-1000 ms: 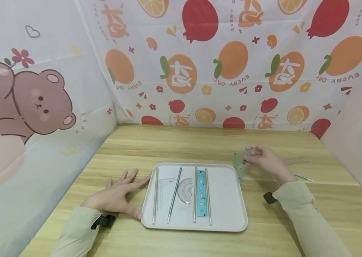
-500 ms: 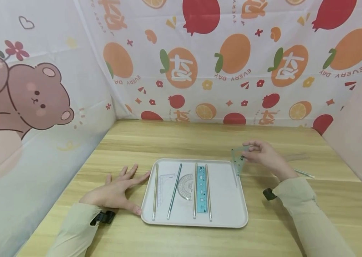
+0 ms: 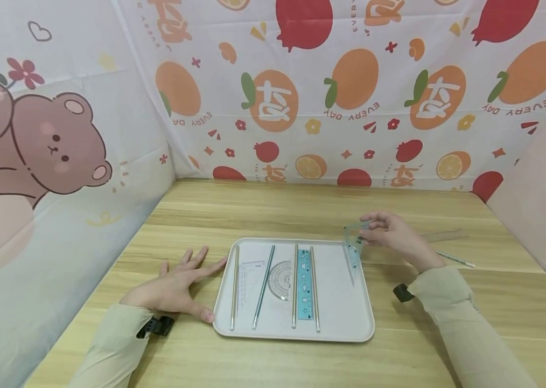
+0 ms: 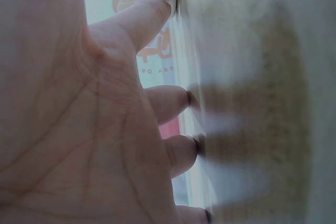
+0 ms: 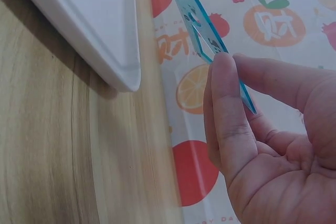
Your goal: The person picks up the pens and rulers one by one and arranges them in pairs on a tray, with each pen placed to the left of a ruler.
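My right hand pinches a see-through teal set square between thumb and fingers. It hangs tilted above the right rim of the white tray. In the right wrist view the set square appears nearly edge-on. With fingers spread, my left hand rests on the table, thumb and index finger at the tray's left edge. In the tray lie a clear set square, a clear protractor, a light blue ruler, and several pencils, among them a dark teal pencil.
Right of the tray, on the wooden table, lie another pencil and a faint see-through strip, partly behind my right hand. A fruit-print cloth hangs behind the table, and a bear-print cloth on the left.
My right hand has moved slightly left with the teal set square, bringing it over the tray's right rim. The left hand keeps its place by the tray. The head view has tilted down slightly.
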`<action>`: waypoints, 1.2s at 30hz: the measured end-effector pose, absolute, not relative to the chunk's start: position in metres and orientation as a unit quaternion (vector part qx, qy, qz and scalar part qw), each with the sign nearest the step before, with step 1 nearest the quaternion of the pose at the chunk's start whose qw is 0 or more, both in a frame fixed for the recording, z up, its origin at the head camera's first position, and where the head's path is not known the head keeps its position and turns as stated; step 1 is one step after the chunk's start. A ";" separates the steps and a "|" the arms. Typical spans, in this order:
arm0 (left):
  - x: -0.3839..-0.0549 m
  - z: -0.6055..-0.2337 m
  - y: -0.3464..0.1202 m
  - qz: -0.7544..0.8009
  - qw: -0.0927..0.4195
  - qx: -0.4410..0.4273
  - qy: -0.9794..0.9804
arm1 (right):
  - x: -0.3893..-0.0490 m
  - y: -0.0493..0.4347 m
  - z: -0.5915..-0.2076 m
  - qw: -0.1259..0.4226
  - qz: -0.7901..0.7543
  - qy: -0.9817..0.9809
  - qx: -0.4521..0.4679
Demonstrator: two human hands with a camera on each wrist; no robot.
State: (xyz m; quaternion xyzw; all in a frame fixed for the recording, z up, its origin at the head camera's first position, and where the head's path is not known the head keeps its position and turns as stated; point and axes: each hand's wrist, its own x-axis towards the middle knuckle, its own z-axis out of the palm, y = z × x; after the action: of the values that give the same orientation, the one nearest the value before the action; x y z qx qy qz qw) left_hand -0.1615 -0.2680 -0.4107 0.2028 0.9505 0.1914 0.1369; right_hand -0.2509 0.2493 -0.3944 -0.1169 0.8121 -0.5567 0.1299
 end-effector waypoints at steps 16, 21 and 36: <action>-0.162 -0.411 -0.268 0.190 0.138 0.204 0.950 | -0.246 0.236 -0.394 0.139 -0.554 0.813 -0.112; -0.161 -0.410 -0.268 0.193 0.139 0.202 0.950 | -0.246 0.232 -0.396 0.139 -0.542 0.821 -0.108; -0.159 -0.410 -0.268 0.206 0.137 0.199 0.948 | -0.242 0.218 -0.400 0.140 -0.540 0.822 -0.118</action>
State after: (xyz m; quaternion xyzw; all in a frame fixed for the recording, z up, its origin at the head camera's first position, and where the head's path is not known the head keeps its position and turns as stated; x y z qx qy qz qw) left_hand -0.1590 -0.2680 -0.4104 0.1995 0.9481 0.2063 0.1371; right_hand -0.2420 0.2179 -0.4003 -0.1180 0.8216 -0.5398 0.1399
